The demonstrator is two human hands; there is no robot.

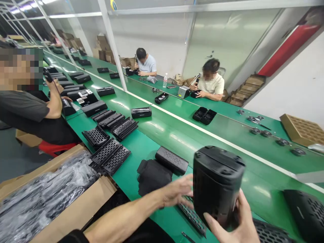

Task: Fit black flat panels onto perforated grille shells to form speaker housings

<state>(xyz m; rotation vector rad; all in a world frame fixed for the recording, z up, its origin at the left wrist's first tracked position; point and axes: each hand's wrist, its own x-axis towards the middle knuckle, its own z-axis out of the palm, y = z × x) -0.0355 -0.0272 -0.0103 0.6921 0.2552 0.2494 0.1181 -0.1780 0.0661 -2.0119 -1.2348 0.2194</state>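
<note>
My right hand (236,219) grips a black speaker casing (217,182) near its lower end, thumb on the near face. The casing stands upright in the air, its end panel turned up. Beside it, my left hand (177,192) has its fingers stretched out and apart. Their tips reach the casing's left edge; I cannot tell whether they touch it. Below lies a perforated black grille panel (193,216), partly hidden by the hand and casing. A pile of black cloth-like pieces (153,175) and another black casing (172,159) lie just beyond my left forearm.
Stacked black grille panels (111,157) lie left on the green bench. An open carton (76,206) of plastic-wrapped parts stands at lower left. A black casing (303,209) is at right. Two people work across the line; another sits at left. A white post (112,44) rises beyond.
</note>
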